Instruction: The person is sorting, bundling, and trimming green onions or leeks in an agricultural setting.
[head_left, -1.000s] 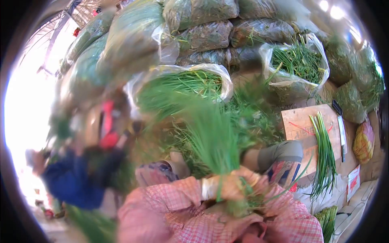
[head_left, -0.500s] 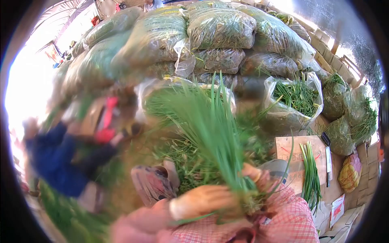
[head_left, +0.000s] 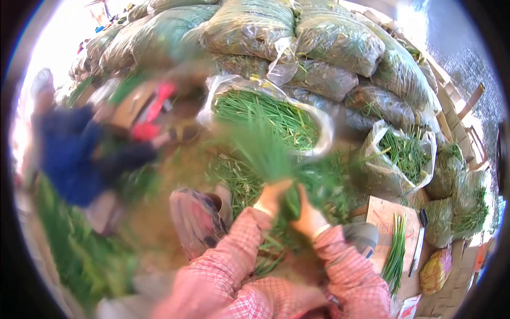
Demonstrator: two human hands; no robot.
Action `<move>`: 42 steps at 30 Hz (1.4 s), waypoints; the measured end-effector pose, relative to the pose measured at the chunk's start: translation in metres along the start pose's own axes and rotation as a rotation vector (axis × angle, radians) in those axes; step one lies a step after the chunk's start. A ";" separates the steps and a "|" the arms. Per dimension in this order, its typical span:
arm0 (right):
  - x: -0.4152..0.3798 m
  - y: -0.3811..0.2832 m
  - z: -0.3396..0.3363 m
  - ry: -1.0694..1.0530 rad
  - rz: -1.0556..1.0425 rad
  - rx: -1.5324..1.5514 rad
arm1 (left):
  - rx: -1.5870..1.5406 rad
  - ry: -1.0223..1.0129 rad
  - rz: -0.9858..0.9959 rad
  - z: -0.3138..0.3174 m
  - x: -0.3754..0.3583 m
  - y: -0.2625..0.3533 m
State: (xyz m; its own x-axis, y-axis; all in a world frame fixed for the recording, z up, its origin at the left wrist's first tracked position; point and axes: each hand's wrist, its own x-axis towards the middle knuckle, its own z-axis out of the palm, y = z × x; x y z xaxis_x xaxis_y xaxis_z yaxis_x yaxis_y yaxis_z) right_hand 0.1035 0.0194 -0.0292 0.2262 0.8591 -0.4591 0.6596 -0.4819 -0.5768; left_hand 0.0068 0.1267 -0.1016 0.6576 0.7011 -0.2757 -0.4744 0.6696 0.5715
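The left hand [head_left: 273, 198] and right hand [head_left: 309, 219] are grasping the green bunch [head_left: 271, 162] by its near end, a hold likely suiting seemingly light, pliant, easily bruised leaves [head_left: 259, 139].

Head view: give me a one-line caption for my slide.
Left hand and right hand grip a bundle of long green stalks, in front of an open translucent plastic bag of greens.

Stalks [head_left: 394, 258] on board [head_left: 379, 217], knife [head_left: 418, 243] beside, right of bunch [head_left: 272, 160].
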 end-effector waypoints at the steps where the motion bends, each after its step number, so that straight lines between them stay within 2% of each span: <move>1: 0.007 0.001 -0.002 0.095 -0.128 0.059 | -0.013 0.034 0.002 0.008 -0.001 0.009; 3: 0.020 0.003 -0.010 0.286 -0.387 0.187 | 0.030 -0.108 0.046 0.019 -0.001 0.031; 4: 0.031 -0.004 -0.023 0.229 -0.359 0.382 | 0.057 -0.183 0.069 0.023 0.002 0.040; 6: 0.058 -0.029 -0.045 0.237 -0.638 0.678 | 0.307 -0.249 0.293 0.032 0.013 0.050; 8: 0.053 -0.070 -0.077 0.456 -0.798 0.552 | 0.602 -0.303 0.485 0.058 0.009 0.066; 9: 0.046 -0.083 -0.090 0.460 -0.798 0.555 | 0.719 -0.491 0.376 0.049 0.017 0.069; 10: 0.039 -0.095 -0.103 0.463 -0.797 0.557 | 0.749 -0.462 0.369 0.059 0.010 0.076; 12: 0.024 -0.105 -0.116 0.251 -0.649 0.705 | 0.805 -0.396 0.346 0.085 -0.011 0.092; 13: 0.008 -0.114 -0.111 0.277 -0.633 0.928 | 0.853 -0.436 0.308 0.081 -0.009 0.094; 16: 0.012 -0.088 -0.076 0.447 -0.630 0.865 | 1.103 -0.416 0.272 0.075 -0.020 0.089; 17: 0.023 -0.067 -0.056 0.501 -0.666 0.778 | 1.126 -0.502 0.428 0.070 -0.018 0.085; 19: 0.068 -0.010 0.012 0.408 -0.610 0.846 | 1.117 -0.414 0.374 0.025 -0.012 0.043; 20: 0.084 0.017 0.049 0.360 -0.575 0.886 | 1.036 -0.342 0.209 0.018 -0.021 0.033; 22: 0.083 0.037 0.084 0.192 -0.510 1.101 | 0.840 -0.148 -0.087 0.004 -0.039 0.013; 23: 0.072 0.032 0.083 0.075 -0.481 1.274 | 0.744 -0.178 -0.060 -0.004 -0.051 0.011; 24: 0.061 0.027 0.080 0.063 -0.492 1.303 | 0.649 -0.210 -0.033 -0.008 -0.060 0.012; 25: 0.046 0.015 0.071 0.050 -0.503 1.331 | 0.544 -0.230 -0.169 -0.009 -0.066 0.018; 26: 0.054 0.001 0.066 0.298 -0.709 0.891 | 0.749 -0.228 0.126 -0.011 -0.067 0.010; 27: 0.050 -0.005 0.054 0.210 -0.699 0.692 | 0.803 -0.151 0.271 -0.013 -0.075 0.006; 28: 0.041 -0.015 0.042 0.122 -0.687 0.494 | 0.803 -0.046 0.327 0.001 -0.075 0.012; 29: 0.042 -0.021 0.052 0.163 -0.604 0.422 | 0.803 0.060 0.380 0.015 -0.076 0.018; 30: 0.047 -0.028 0.066 0.199 -0.522 0.352 | 0.925 0.141 0.523 0.018 -0.072 0.017; 31: 0.048 -0.031 0.075 0.231 -0.526 0.506 | 1.049 0.247 0.658 0.021 -0.068 0.016; 32: 0.048 -0.035 0.081 0.265 -0.537 0.659 | 0.983 0.237 0.626 0.020 -0.067 0.020; 34: 0.032 -0.028 0.072 0.526 -0.540 0.060 | 0.850 0.226 0.555 0.014 -0.067 0.036; 36: 0.004 -0.012 0.037 0.568 -0.499 0.279 | 0.667 0.073 0.483 0.028 -0.078 0.065; 37: 0.000 0.011 0.028 0.649 -0.602 0.391 | 0.803 0.062 0.492 0.031 -0.078 0.074; 38: -0.016 0.029 0.022 0.491 -0.451 0.740 | 0.936 0.057 0.506 0.034 -0.077 0.083; 39: -0.017 0.047 0.018 0.535 -0.432 0.880 | 1.070 0.057 0.521 0.037 -0.078 0.091; 40: -0.015 0.063 0.020 0.586 -0.405 0.935 | 1.208 0.053 0.540 0.041 -0.077 0.097; 41: -0.005 0.084 0.032 0.742 -0.374 0.613 | 1.351 0.043 0.555 0.046 -0.075 0.102; 42: -0.003 0.093 0.038 0.691 -0.281 0.643 | 1.221 -0.152 0.519 0.030 -0.066 0.099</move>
State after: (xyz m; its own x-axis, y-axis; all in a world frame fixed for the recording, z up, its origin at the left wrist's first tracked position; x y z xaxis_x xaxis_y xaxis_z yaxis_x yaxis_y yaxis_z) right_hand 0.1364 -0.0344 -0.1071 0.6252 0.7697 0.1291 0.2842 -0.0704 -0.9562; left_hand -0.0662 0.1390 -0.0039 0.6580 0.7186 0.2252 0.0845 -0.3676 0.9261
